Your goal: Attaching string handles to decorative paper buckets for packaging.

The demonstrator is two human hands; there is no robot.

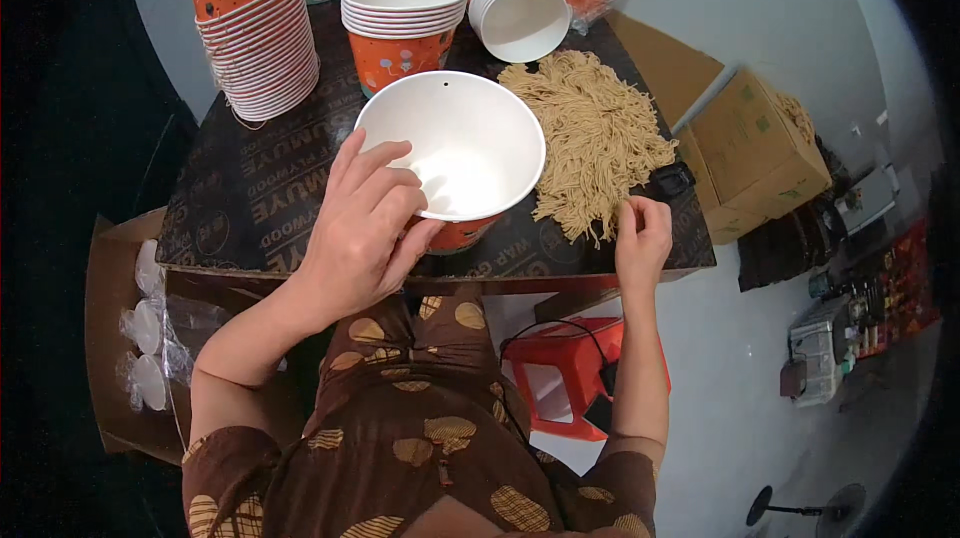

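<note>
A large paper bucket [470,163], white inside and orange outside, stands at the table's front edge with its mouth up. A small dark hole shows in its far wall just below the rim. My left hand [365,208] grips the near left rim, fingers inside and thumb outside. To the right of the bucket lies a spread pile of tan cords [595,138]. At the pile's near right corner, my right hand [643,233] is closed in a pinch on cord ends; how many strands it holds is hidden.
Behind the bucket stands a short stack of similar buckets [400,48], with another stack [525,23] lying on its side. A tall upside-down stack [255,38] rises at left. A small black object [672,179] sits beside the cords. Cardboard boxes [755,153] and a red stool [565,368] are nearby.
</note>
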